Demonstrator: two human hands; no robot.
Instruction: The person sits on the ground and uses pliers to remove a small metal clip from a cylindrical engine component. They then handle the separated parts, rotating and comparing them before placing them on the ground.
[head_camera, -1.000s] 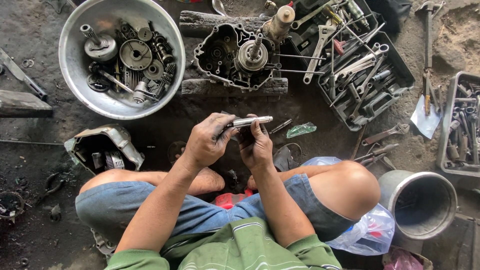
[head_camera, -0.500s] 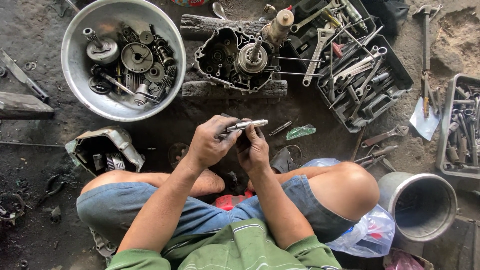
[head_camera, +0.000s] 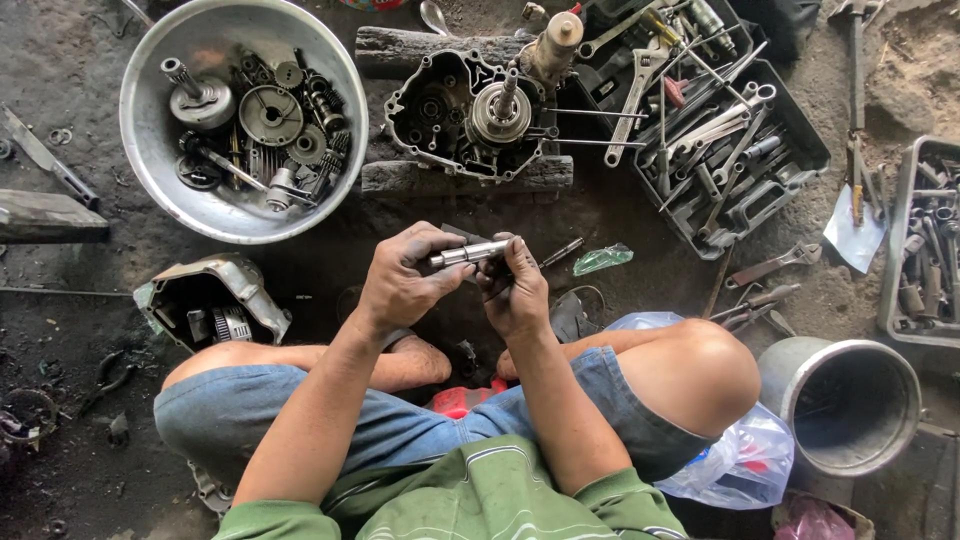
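Note:
Both my hands are raised together over my crossed legs. My left hand (head_camera: 400, 280) grips a short shiny metal shaft (head_camera: 470, 252) at its left end. My right hand (head_camera: 517, 290) pinches the same shaft from the right side, fingers curled over its tip. The shaft lies roughly level, pointing left to right. Beyond my hands an open engine crankcase (head_camera: 455, 115) rests on wooden blocks, with an upright shaft and gear in it.
A large metal bowl (head_camera: 150, 170) of gears and engine parts sits at the upper left. A black tray of wrenches (head_camera: 790, 140) lies at the upper right, another parts tray (head_camera: 895, 250) at the right edge. An engine cover (head_camera: 205, 290) lies left of my knee, a metal pot (head_camera: 850, 400) to the right.
My hands have stayed together on the shaft, which has shifted slightly in my fingers. The view has drifted a little.

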